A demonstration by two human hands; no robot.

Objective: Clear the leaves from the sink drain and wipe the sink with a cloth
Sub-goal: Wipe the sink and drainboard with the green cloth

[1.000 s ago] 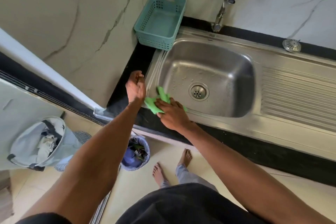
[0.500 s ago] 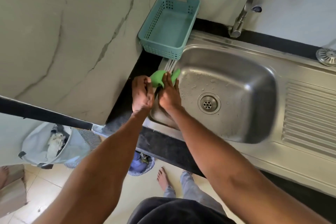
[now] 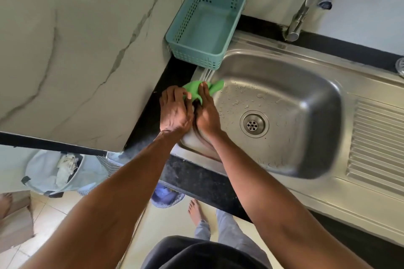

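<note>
A green cloth (image 3: 215, 86) lies bunched on the left rim of the steel sink (image 3: 290, 54). My right hand (image 3: 206, 113) presses on it with straight fingers, wrist over the basin's left wall. My left hand (image 3: 175, 110) is right beside it on the rim, its curled fingertips pinching the cloth's left part. The round drain (image 3: 253, 125) in the basin floor shows bare metal holes, and water drops dot the basin around it. No leaves are visible in the sink.
A teal plastic basket (image 3: 205, 26) stands at the sink's far left corner against the wall. The tap (image 3: 302, 12) rises behind the basin, with the ribbed drainboard (image 3: 378, 144) on the right. On the floor are a grey laundry bag (image 3: 61, 172) and a blue bin (image 3: 167, 196).
Both hands moved with the cloth from the sink's near left corner farther along the left rim. My left hand, earlier apart on the counter, now meets the cloth.
</note>
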